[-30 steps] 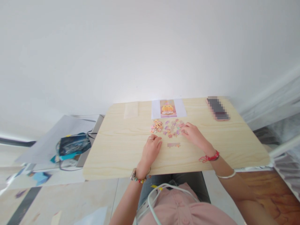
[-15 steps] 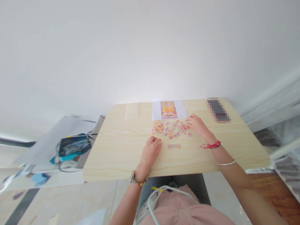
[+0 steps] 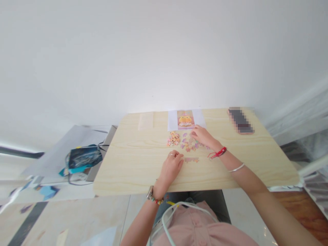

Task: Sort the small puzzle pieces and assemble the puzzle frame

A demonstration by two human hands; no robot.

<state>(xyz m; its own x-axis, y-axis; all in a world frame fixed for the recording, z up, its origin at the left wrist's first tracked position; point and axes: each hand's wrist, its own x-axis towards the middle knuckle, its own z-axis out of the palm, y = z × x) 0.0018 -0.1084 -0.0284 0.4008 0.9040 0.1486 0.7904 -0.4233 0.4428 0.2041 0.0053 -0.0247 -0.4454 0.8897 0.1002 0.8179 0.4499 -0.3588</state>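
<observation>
- Right hand: fingers bent and drawn together, tips over the upper part of the pastel pieces; cannot tell whether a piece is pinched between them.
- Left hand: loosely curled at the table, palm down, fingertips just beside the left end of the strip; cannot tell whether anything is held beneath the fingers.
- Pastel pieces: jigsaw pieces, pink, lilac and cream, loosely spread, partly hidden by the right hand.
- Strip: short row of pieces, apparently joined, mauve-pink with orange toward its right end; on the table nearer the body than the loose pieces.
- Orange pieces: compact heap, orange and yellow with dark and pink touches; left of the pastel pieces, beyond the left hand.
- Red cord bracelet: on the right wrist, loose ends hanging.
- Pale bangle: higher on the right forearm.
- Beaded bracelet: multicoloured, on the left wrist.
- Printed sheet: white, flat beyond the pieces, bearing a picture of a yellow-orange figure on pink.
- Pale packet: flat, left of the sheet.
- Phone: far right of the table, face pixelated.
- Table: light wood grain, rounded corners.
- Blue-and-black bag: on a grey surface left of the table.
- Wall: white, behind the table.
</observation>
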